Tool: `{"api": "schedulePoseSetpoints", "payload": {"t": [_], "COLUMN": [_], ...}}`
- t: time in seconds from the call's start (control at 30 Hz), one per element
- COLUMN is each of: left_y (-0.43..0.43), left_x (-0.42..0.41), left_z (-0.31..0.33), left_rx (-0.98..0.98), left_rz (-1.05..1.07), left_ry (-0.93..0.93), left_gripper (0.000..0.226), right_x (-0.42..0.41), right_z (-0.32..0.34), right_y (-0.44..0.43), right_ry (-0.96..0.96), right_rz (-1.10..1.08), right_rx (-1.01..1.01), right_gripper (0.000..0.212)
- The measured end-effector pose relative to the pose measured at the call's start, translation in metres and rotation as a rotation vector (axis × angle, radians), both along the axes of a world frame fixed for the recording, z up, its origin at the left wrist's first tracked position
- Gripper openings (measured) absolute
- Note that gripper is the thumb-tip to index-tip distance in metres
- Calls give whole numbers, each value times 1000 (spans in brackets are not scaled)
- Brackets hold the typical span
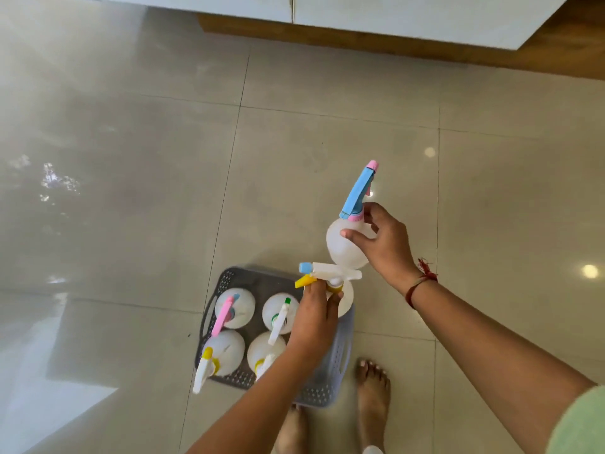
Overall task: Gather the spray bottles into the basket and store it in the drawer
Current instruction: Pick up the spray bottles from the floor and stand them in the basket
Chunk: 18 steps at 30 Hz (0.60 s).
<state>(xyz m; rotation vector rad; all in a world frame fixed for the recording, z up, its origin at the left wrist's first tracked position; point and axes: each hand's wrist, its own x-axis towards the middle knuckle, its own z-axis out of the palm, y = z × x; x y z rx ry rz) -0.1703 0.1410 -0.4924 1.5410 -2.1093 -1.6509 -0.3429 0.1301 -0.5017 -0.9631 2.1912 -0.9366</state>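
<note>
left hand [315,317] gripping yellow-triggered bottle [334,274] at basket [324,393]; right hand [388,245] clasping blue-headed bottle [343,255]

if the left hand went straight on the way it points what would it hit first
Likely the round bottle in the right hand, just beyond the white-headed bottle the left hand holds; depth is unclear, so it might pass under.

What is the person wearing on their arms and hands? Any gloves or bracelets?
No gloves: the left hand and right hand are bare, and so are both forearms. A red-brown thread with a frayed red end is tied round the right wrist. A pale green sleeve shows at the upper right arm.
</note>
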Motion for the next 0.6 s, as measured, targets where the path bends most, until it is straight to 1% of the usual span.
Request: {"api": "schedulePoseSetpoints", "payload": {"t": [0.1, 0.23, 0.4, 0.5, 0.6], "left_y": [24, 49, 77, 88, 96], "left_x": [26, 59, 92, 104, 112], "left_z": [-3, -19, -33, -39, -48], "left_rx": [-22, -35, 7, 23, -12], "left_rz": [-88, -289, -502, -593, -695], "left_ry": [-12, -25, -66, -94, -163], "left_gripper": [33, 41, 43, 47, 50], "right_x": [26, 53, 77, 88, 99], "right_z": [-3, -14, -25, -30, -38], "right_y": [25, 62, 108, 128, 140], "right_ry": [-49, -111, -200, -206, -218], "right_rz": [8, 24, 31, 54, 87], "right_rx": [7, 27, 35, 66, 84], "right_gripper": [35, 31, 40, 43, 44]}}
